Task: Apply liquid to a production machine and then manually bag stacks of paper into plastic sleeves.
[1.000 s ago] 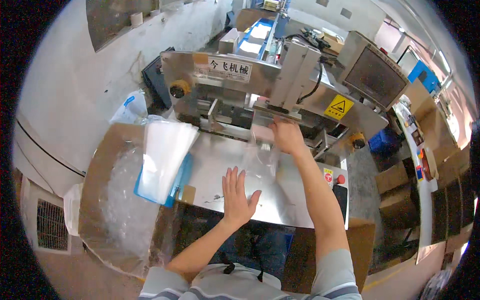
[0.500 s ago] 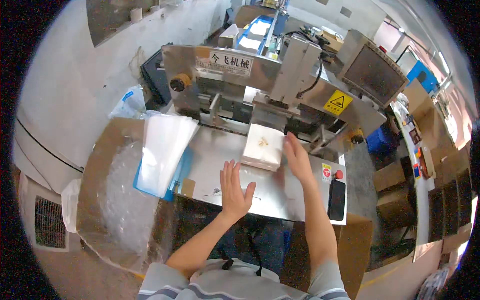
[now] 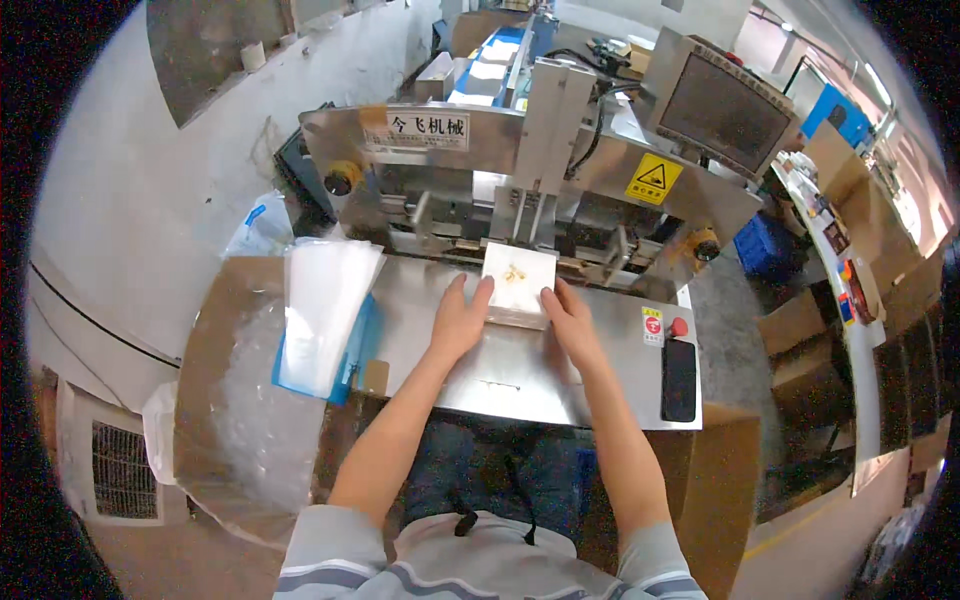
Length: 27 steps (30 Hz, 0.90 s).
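Observation:
A square stack of white paper napkins (image 3: 520,295) with a small gold print on top sits on the steel worktop, against the machine's opening. My left hand (image 3: 461,318) is closed against its left side, thumb near the front corner. On the opposite side my right hand (image 3: 571,322) presses its right edge, thumb by the near corner. The stack is held between my two hands. Left of it, a pile of clear plastic bags (image 3: 325,310) lies over a blue holder (image 3: 362,350).
A steel machine (image 3: 480,150) with a warning sign stands behind the worktop, its monitor (image 3: 725,105) at right. A red button (image 3: 679,327) and a black phone (image 3: 679,382) lie along the right edge. An open carton (image 3: 215,350) with plastic film stands at left.
My left hand has moved from beside the stack to touch its left side. My right hand has closed in on the right side. The stack now sits squarer to the machine.

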Available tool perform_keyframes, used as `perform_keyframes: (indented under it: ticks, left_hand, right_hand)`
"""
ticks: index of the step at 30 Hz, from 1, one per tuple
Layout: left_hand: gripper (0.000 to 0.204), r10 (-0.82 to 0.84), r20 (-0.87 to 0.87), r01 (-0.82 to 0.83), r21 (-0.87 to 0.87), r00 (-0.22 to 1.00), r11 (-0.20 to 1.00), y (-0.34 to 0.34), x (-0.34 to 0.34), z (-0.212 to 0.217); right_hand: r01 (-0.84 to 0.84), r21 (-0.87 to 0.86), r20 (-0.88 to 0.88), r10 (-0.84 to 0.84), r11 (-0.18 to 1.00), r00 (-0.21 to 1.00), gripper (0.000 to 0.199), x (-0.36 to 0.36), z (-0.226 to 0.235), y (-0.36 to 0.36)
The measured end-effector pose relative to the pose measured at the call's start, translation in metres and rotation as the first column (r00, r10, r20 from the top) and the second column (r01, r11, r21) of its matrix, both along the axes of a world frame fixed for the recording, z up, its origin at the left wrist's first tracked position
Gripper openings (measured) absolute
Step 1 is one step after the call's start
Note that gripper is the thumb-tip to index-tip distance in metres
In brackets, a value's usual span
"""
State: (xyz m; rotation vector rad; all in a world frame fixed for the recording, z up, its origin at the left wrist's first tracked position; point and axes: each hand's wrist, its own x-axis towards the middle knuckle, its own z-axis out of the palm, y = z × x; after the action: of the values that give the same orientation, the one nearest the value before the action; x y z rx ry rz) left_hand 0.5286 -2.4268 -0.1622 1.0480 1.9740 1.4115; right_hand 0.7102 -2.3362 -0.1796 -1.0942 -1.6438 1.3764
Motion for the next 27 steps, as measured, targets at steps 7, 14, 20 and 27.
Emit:
perform_keyframes:
  ticks: [7, 14, 20, 27]
  left_hand:
    - [0.063, -0.066, 0.115, 0.082, -0.137, 0.991, 0.987, 0.033, -0.014, 0.014]
    - [0.056, -0.238, 0.132, 0.226, 0.102, 0.962, 0.969, 0.005, -0.006, -0.01]
    - [0.062, -0.675, 0.144, 0.671, 0.083, 0.723, 0.737, -0.04, 0.043, 0.043]
    - [0.068, -0.538, -0.692, 0.423, -0.353, 0.482, 0.834, 0.073, 0.024, -0.019]
  right_hand:
    - [-0.006, -0.121, -0.104, -0.007, 0.993, 0.995, 0.059, -0.016, 0.025, -0.017]
    - [0.086, 0.155, 0.268, -0.126, 0.984, 0.955, 0.078, 0.023, 0.065, -0.049]
    - [-0.445, -0.064, 0.374, 0.435, 0.893, 0.819, 0.088, 0.091, 0.09, -0.061]
    - [-0.07, -0.179, 0.008, 0.072, 0.981, 0.997, 0.081, 0.167, 0.063, -0.108]
